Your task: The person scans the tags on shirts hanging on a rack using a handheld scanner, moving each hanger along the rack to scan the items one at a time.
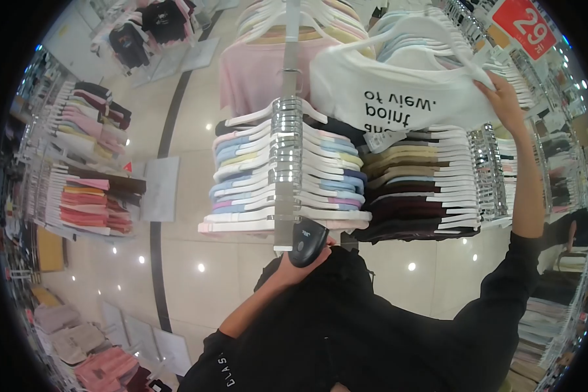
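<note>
My left hand (312, 260) is closed round a black handheld scanner (306, 243), held close to the front end of the metal rail (283, 225). Up at the right, my right hand (501, 98) grips the edge of a white T-shirt (398, 88) by its shoulder. The shirt is on a white hanger (431, 29), and black lettering on it appears upside down to me. A pale tag (382, 140) hangs from the shirt. Below it on the rail is a row of folded-looking garments on white hangers (320, 173), in blue, yellow and pink.
Dark and brown garments (418, 196) hang close on the right. A pink top (251, 75) hangs further back. A red sign (526, 26) reads 29. More racks with coral clothes (98, 209) stand on the left, with folded clothes (104, 366) below. Another person (571, 228) is partly visible at the right.
</note>
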The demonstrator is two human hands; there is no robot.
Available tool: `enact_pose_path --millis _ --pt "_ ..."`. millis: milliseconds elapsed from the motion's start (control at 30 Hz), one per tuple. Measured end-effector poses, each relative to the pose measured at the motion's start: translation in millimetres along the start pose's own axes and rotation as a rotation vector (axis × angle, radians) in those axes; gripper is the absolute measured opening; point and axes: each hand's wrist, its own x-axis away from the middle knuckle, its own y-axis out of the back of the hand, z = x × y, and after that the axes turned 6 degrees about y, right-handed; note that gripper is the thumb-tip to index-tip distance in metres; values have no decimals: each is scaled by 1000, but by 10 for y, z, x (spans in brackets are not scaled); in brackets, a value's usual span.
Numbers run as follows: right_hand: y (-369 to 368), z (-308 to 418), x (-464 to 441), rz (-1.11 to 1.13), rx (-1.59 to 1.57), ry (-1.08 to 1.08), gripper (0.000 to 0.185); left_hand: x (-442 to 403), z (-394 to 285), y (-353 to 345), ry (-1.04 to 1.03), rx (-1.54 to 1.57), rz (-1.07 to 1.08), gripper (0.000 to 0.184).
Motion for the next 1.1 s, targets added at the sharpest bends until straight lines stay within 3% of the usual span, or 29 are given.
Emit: enact_pose_path --millis 167,233,333,467,667,967,1100 --pt "-421 363 -88 113 -72 92 31 -14 36 -34 -16 21 -15 15" --pt "-570 428 -144 40 20 304 29 -6 49 -42 -13 15 -21 15" --pt "-632 521 -273 167 4 238 29 26 38 -47 1 -3 -37 15" --pt "-524 351 -481 198 12 345 29 62 37 -24 -6 9 -74 23" --pt "-262 429 -541 298 -22 318 28 97 23 -49 2 12 -125 24" --pt "-1231 536 -608 182 -99 391 24 43 41 -24 4 -2 -82 26" --pt "-1715 542 -604 176 -61 326 23 24 61 -8 5 -54 -57 26"
